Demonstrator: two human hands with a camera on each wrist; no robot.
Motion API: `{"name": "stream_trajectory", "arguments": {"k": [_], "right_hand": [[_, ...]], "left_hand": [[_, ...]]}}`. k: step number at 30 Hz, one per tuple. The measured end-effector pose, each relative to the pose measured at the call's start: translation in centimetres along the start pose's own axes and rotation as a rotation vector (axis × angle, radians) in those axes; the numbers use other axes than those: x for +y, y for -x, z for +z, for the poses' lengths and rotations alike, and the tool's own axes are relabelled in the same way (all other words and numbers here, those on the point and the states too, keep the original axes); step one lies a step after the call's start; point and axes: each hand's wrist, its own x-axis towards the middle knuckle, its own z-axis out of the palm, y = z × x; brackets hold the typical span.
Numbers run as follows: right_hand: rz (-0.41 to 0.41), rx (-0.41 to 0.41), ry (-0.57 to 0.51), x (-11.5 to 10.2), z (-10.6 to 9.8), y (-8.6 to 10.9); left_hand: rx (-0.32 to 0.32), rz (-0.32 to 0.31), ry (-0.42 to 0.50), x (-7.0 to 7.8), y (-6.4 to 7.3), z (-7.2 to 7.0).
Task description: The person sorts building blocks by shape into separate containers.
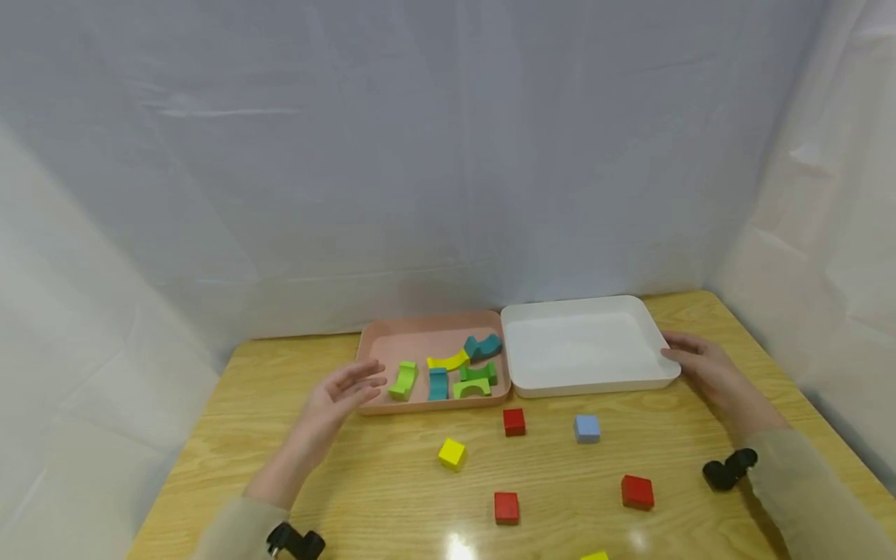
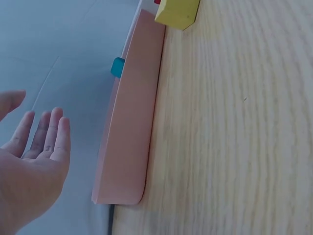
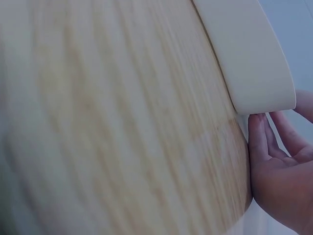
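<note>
A pink tray (image 1: 399, 330) holds several arch-shaped blocks in green, teal and yellow. Against its right side stands a bare white tray (image 1: 581, 342). My left hand (image 1: 343, 397) hovers by the pink tray's left end, fingers extended and apart, holding nothing; the left wrist view also shows this hand (image 2: 36, 166) beside the pink wall (image 2: 132, 117). At the far end of the white tray, my right hand (image 1: 710, 373) touches the end wall with fairly straight fingers, its thumb at the rim. In the right wrist view those fingertips (image 3: 257, 122) meet the white wall (image 3: 254, 63).
In front of the trays lie several cubes: a red cube (image 1: 514, 422), a light blue cube (image 1: 586, 428), a yellow cube (image 1: 452, 454) and more red ones. Another yellow block (image 1: 595, 556) is cut off below. A pale curtain (image 1: 420, 155) hangs behind the wooden table (image 1: 392, 505).
</note>
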Motion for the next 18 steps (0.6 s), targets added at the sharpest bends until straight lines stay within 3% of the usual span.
{"name": "stream_trajectory", "arguments": {"k": [9, 18], "right_hand": [[-0.007, 0.004, -0.001, 0.0, 0.1, 0.1], [-0.001, 0.018, 0.067, 0.0, 0.0, 0.2]], "left_hand": [[-0.065, 0.003, -0.043, -0.7, 0.5, 1.4], [-0.137, -0.012, -0.067, -1.5, 0.9, 2.6]]}}
